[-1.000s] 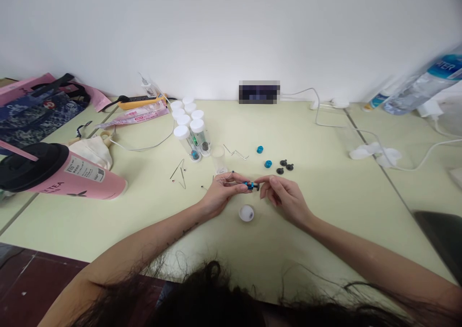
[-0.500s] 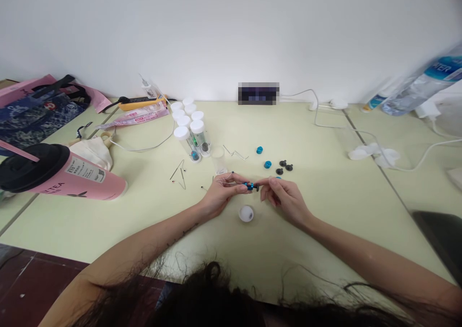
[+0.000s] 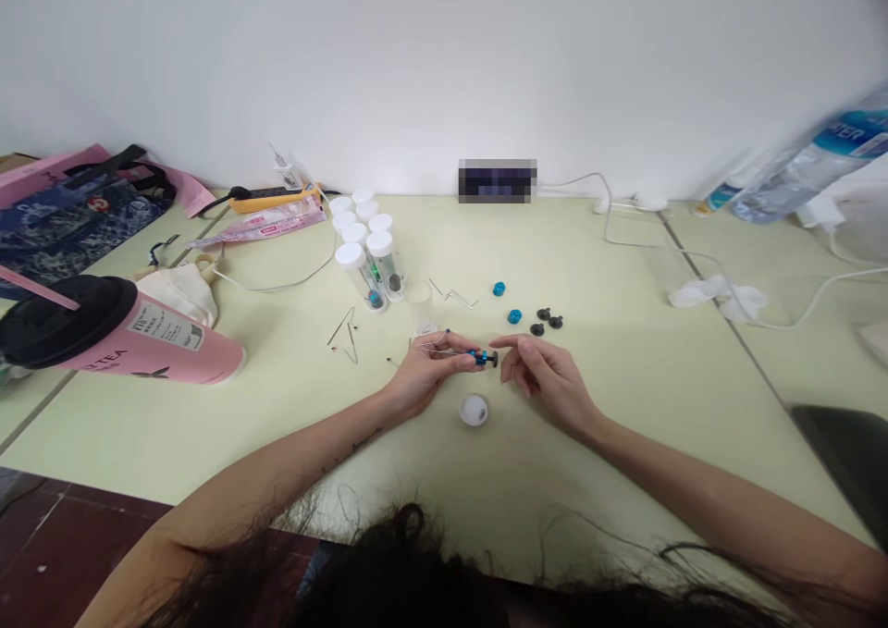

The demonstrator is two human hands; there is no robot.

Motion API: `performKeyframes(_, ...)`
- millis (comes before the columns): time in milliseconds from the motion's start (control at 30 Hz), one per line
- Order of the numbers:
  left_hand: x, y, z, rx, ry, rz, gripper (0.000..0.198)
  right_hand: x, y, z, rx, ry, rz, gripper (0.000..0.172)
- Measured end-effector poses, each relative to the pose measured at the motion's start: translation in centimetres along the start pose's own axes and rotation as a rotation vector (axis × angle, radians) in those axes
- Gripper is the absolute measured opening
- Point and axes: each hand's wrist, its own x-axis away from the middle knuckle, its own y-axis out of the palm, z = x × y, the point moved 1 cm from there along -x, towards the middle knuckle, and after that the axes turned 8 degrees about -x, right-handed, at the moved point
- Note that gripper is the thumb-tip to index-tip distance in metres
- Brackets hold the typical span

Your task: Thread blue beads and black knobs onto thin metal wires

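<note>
My left hand (image 3: 420,375) is closed on a small blue part (image 3: 477,357), pinched between thumb and fingers. A black round-headed knob (image 3: 494,360) sticks out of the blue part's right end. Thin metal rods (image 3: 431,350) also pass through the left hand. Just to the right, my right hand (image 3: 551,380) holds nothing; its index finger points at the knob, with a small gap, and the other fingers are curled. Below the hands lies a white cap (image 3: 474,411) with something small and dark inside. Behind the left hand stands a clear uncapped tube (image 3: 420,306).
Two blue parts (image 3: 514,316) and three black knobs (image 3: 545,314) lie beyond my right hand. Bent hex keys (image 3: 463,301) lie near the tube. Several white-capped tubes (image 3: 380,244) stand at the back left. A pink cup (image 3: 201,341) is at left, a water bottle (image 3: 791,184) at right.
My right index finger has lifted off the black knob, moving slightly up and away. The left hand keeps its hold on the blue part.
</note>
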Motion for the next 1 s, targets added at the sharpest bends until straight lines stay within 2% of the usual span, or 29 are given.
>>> performKeyframes(1000, -0.01, 0.08, -0.08, -0.008, -0.006, 0.001, 0.019, 0.1, -0.04, -0.13, 0.03, -0.005, -0.015, 0.041)
